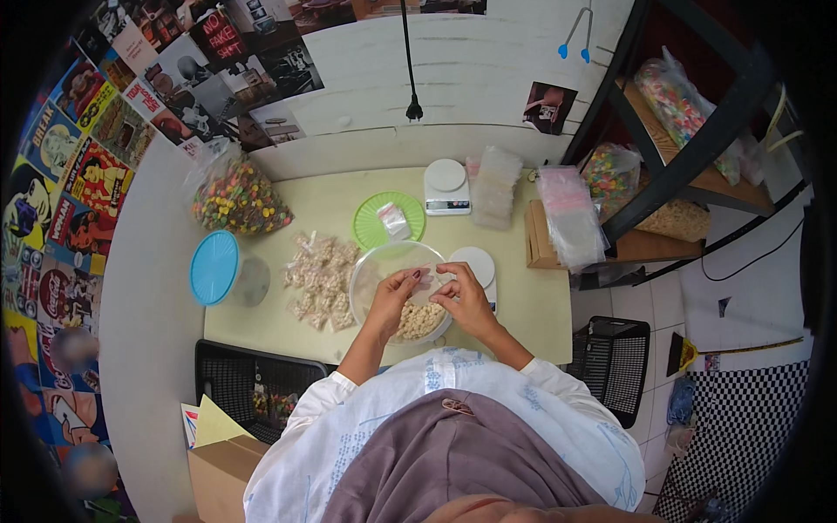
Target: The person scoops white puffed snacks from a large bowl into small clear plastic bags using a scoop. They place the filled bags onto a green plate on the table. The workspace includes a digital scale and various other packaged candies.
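Observation:
My left hand (396, 295) pinches the edge of a small clear plastic bag (425, 280) over a round clear tub (361, 287). My right hand (461, 294) is at the bag's other side, thumb and fingers curved apart; whether it touches the bag I cannot tell. Pale round snack pieces (418, 320) lie in the tub below both hands. Left of the tub is a pile of small filled bags (320, 278). A white digital scale (474, 265) stands partly behind my right hand. Behind the tub, a packet of small bags (393, 221) rests on a green lid (366, 219).
A second scale (447, 186) and stacked clear bags (497, 186) stand at the back. At left are a large bag of colourful candy (239, 196) and a blue-lidded container (214, 268). Black baskets (261, 353) flank the table; a shelf (667, 252) stands right.

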Available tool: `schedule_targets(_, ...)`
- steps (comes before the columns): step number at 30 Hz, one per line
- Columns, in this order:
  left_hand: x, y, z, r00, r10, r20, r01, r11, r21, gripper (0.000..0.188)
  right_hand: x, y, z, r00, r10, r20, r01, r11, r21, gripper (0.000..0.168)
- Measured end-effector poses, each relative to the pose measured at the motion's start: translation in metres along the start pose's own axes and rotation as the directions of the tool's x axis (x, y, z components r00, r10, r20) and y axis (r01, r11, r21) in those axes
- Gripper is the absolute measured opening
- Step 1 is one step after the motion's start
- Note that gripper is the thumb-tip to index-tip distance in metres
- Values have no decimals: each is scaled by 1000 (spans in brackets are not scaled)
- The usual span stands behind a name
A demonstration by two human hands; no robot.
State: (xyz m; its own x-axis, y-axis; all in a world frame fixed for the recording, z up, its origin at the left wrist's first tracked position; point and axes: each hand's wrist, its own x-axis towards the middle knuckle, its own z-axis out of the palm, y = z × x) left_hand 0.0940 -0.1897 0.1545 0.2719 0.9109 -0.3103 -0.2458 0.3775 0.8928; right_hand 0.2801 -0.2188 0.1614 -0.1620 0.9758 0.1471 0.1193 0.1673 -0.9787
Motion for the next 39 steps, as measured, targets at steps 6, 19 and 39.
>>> schedule_targets(6, -10, 2, 7, 981, 175, -88, -158, 972, 175, 21, -3, -5, 1, 995, -98, -35, 93, 986, -137, 51)
schedule_targets(19, -27, -6, 9, 901, 435, 16, -369, 745, 555, 8, -13, -33, -3, 943, -324, 71, 318, 825, -467, 22)
schedule_targets(39, -50, 13, -26, 923, 267, 276, -382, 718, 582, 46, -1, -42, 14, 855, -416, 311, 518, 719, -463, 17)
